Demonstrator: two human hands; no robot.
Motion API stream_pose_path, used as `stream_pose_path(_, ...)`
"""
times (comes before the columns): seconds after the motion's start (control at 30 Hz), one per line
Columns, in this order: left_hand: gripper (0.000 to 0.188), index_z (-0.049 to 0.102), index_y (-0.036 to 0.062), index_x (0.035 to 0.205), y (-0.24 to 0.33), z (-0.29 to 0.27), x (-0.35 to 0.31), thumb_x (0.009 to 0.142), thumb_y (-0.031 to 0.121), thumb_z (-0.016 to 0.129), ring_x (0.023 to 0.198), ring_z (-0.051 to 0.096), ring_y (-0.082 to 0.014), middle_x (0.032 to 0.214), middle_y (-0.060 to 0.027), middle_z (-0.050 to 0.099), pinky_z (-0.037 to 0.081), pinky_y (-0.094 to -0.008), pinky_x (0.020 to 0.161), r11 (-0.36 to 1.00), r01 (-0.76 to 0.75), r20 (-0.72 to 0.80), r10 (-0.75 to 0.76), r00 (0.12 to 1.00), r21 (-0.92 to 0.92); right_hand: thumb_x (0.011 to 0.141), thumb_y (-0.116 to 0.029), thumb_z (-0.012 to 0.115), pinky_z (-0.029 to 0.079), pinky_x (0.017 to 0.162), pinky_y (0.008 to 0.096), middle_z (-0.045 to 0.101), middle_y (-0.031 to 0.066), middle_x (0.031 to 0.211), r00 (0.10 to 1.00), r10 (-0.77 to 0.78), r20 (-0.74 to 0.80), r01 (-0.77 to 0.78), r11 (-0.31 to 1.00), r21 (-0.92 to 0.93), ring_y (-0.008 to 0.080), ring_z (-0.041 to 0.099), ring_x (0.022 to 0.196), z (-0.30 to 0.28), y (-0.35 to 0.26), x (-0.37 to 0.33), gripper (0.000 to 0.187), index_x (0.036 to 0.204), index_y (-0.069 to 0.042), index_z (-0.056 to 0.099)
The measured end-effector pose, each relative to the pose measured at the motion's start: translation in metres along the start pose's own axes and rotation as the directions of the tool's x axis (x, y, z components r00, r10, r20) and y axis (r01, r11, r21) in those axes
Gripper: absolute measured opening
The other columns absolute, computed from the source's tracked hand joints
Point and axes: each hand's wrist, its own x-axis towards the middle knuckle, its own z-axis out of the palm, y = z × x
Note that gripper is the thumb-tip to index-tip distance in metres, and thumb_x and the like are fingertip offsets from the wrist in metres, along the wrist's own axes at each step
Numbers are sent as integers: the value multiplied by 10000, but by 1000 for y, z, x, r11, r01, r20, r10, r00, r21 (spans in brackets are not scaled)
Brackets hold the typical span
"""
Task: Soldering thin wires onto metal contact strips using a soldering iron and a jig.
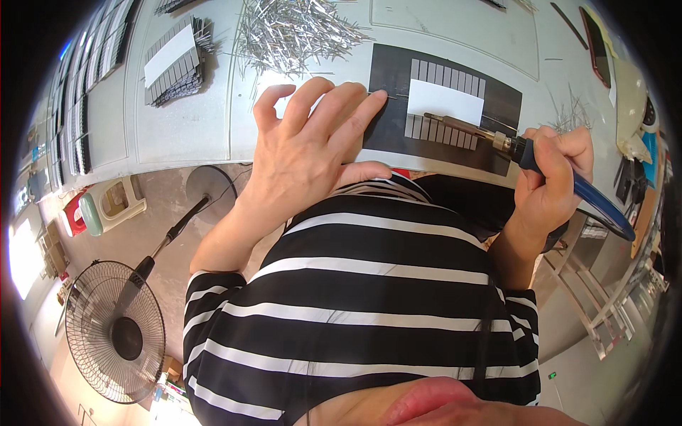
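Head view: on the black mat [390, 65] I see a white-banded, slatted grey panel [445, 98]. Right of the mat, the right hand [551, 174] clamps its fingers around a soldering iron [501, 142] reaching over the panel. At the mat's left edge, the left hand [305, 145] spreads its fingers apart, near heaped metal strips [298, 35].

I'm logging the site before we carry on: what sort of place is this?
Probably a small electronics assembly workshop: the right hand holds what looks like a soldering iron, and the worktable bears a heap of thin silvery strips and stacked striped plates.
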Motion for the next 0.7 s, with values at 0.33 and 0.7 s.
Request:
stream_pose_path(0.33,709,616,222,1349,8,3,-2,828,702,575,1186,443,-241,1270,-4,555,258,-438,1050,997,72,40,-73,997,33,831,62,616,186,439,213,415,-18,561,1000,-23,21,20,990,138,13,294,467,6,5,3,282,705,-61,396)
stream_pose_path(0.7,697,627,227,1339,9,5,0,818,690,609,1170,444,-246,1266,-4,549,260,-443,1051,997,75,37,-76,996,25,857,54,646,232,479,209,455,-22,582,999,-40,32,38,997,75,14,335,514,17,1,5,263,732,-52,440)
